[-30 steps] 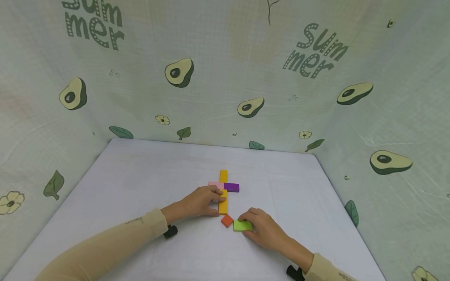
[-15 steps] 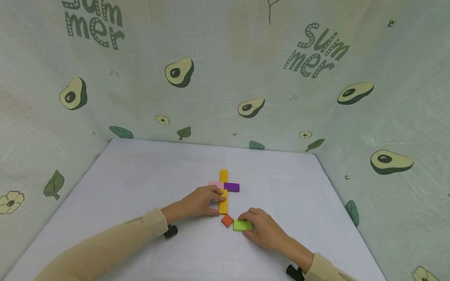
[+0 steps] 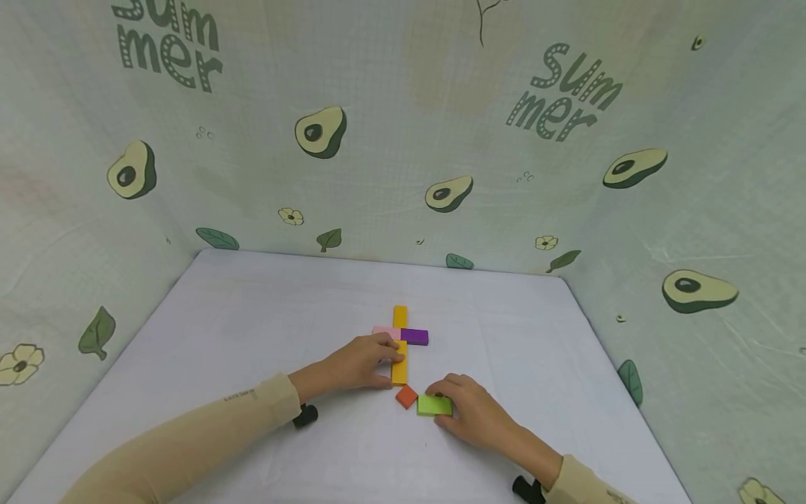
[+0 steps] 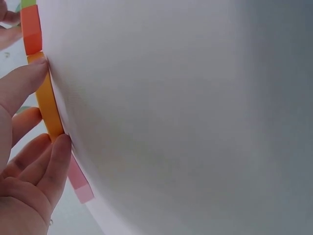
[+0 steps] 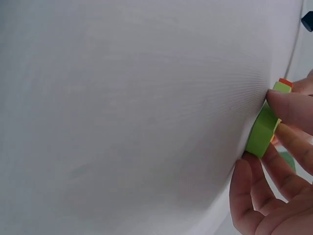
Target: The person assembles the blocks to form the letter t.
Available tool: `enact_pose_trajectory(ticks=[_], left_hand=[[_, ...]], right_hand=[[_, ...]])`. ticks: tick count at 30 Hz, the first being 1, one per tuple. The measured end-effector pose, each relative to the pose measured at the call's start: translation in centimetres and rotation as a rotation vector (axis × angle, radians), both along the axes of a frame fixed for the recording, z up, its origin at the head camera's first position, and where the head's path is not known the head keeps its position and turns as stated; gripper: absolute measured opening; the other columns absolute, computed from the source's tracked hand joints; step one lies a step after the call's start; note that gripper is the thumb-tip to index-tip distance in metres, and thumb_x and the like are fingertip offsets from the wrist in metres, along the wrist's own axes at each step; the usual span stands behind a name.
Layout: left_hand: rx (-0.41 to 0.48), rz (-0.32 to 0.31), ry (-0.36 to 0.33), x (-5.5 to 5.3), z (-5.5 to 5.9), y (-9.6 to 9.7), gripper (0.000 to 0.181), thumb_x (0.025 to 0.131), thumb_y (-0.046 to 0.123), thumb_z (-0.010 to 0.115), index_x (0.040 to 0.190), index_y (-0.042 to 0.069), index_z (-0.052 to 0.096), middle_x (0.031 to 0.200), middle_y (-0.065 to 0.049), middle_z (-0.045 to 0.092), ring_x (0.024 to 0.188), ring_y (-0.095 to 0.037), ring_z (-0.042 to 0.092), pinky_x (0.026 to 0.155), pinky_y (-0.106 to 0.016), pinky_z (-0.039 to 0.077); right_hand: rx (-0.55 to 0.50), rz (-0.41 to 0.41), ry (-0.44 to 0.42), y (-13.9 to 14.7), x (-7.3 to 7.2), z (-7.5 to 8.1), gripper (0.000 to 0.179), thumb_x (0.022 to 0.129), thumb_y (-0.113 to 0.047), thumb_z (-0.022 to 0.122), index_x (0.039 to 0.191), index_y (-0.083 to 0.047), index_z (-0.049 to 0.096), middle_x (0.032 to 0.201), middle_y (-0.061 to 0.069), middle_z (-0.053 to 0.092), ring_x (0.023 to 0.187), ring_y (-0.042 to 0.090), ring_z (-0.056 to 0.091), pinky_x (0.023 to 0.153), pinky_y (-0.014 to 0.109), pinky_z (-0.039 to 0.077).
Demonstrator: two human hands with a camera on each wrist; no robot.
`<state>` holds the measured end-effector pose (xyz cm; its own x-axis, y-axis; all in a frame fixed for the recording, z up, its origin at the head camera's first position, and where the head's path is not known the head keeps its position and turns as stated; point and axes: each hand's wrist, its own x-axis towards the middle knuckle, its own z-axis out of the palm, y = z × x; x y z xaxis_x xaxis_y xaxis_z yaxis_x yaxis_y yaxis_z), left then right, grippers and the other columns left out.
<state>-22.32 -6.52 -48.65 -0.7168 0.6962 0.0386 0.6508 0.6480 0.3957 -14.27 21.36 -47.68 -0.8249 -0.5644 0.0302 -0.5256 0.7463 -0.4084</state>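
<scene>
My left hand holds the long yellow block lying on the table, its thumb at the near end and fingers toward the far end. Beyond that block, a pink block and a purple block lie end to end crosswise, the pink one partly behind my fingers. Another yellow block extends away from them. My right hand pinches a lime-green block between thumb and fingers, flat on the cloth. Between the green and yellow blocks sits an orange-red block, turned cornerwise.
A white cloth covers the table. Curtains printed with avocados and leaves rise behind it and at both sides. Dark wrist cameras sit under the left wrist and right wrist.
</scene>
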Motion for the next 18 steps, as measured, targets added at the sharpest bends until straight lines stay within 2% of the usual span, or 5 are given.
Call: enact_pose_trajectory(ticks=[6, 18], left_hand=[[0.011, 0.008, 0.0, 0.08, -0.13, 0.0, 0.052, 0.089, 0.035, 0.089, 0.135, 0.016, 0.074, 0.128, 0.003, 0.063, 0.108, -0.012, 0.063, 0.096, -0.022, 0.056], [0.022, -0.004, 0.027, 0.14, -0.54, -0.24, 0.052, 0.09, 0.035, 0.088, 0.136, 0.017, 0.073, 0.133, 0.002, 0.061, 0.11, -0.012, 0.063, 0.099, -0.025, 0.056]], right_hand=[[0.008, -0.009, -0.019, 0.11, -0.15, 0.06, 0.038, 0.089, -0.02, 0.087, 0.125, -0.019, 0.072, 0.107, -0.012, 0.066, 0.096, 0.008, 0.056, 0.089, 0.033, 0.057], [0.014, 0.008, -0.056, 0.36, -0.26, 0.36, 0.043, 0.089, -0.02, 0.087, 0.129, -0.02, 0.071, 0.113, -0.011, 0.067, 0.099, 0.008, 0.058, 0.092, 0.034, 0.058]])
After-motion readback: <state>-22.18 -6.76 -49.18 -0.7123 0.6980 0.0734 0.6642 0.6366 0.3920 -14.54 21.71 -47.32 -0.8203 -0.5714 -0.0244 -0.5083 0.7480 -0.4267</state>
